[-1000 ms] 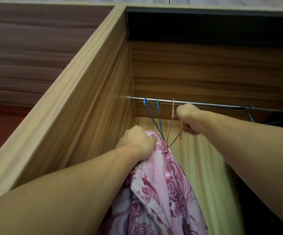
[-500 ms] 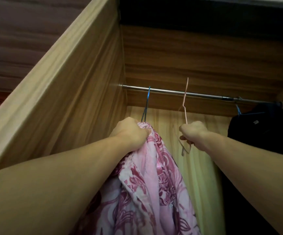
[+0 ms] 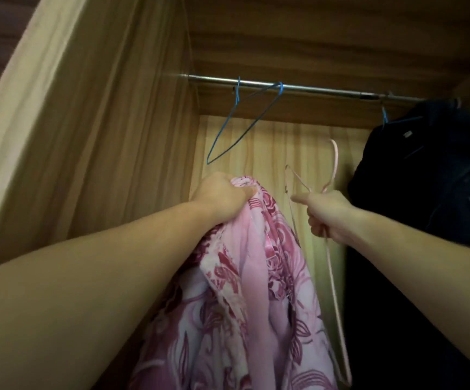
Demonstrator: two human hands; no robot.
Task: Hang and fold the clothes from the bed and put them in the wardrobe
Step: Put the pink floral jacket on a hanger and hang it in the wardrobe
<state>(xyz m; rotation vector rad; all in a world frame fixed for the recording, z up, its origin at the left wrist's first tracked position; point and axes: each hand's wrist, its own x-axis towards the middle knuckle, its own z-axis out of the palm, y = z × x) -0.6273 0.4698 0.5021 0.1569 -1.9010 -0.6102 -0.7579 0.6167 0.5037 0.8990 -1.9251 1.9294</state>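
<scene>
My left hand (image 3: 222, 194) grips the bunched top of a pink floral garment (image 3: 245, 299), which hangs down below it inside the wardrobe. To its right, my right hand (image 3: 326, 213) holds a thin pink wire hanger (image 3: 333, 164) at its neck. The hanger's hook points up, well below the metal rail (image 3: 312, 88), and one of its arms trails down past my wrist. Two blue wire hangers (image 3: 238, 128) hang empty on the rail above my left hand.
A dark garment (image 3: 425, 175) hangs on a blue hanger at the rail's right end. The wardrobe's wooden side panel (image 3: 87, 130) stands close on the left. Its pale back wall (image 3: 278, 153) shows between the hangers and the dark garment.
My right hand has lifted the pink hanger off the rail and brought it down and to the right. The left hand keeps its grip on the pink garment. The view has tilted down.
</scene>
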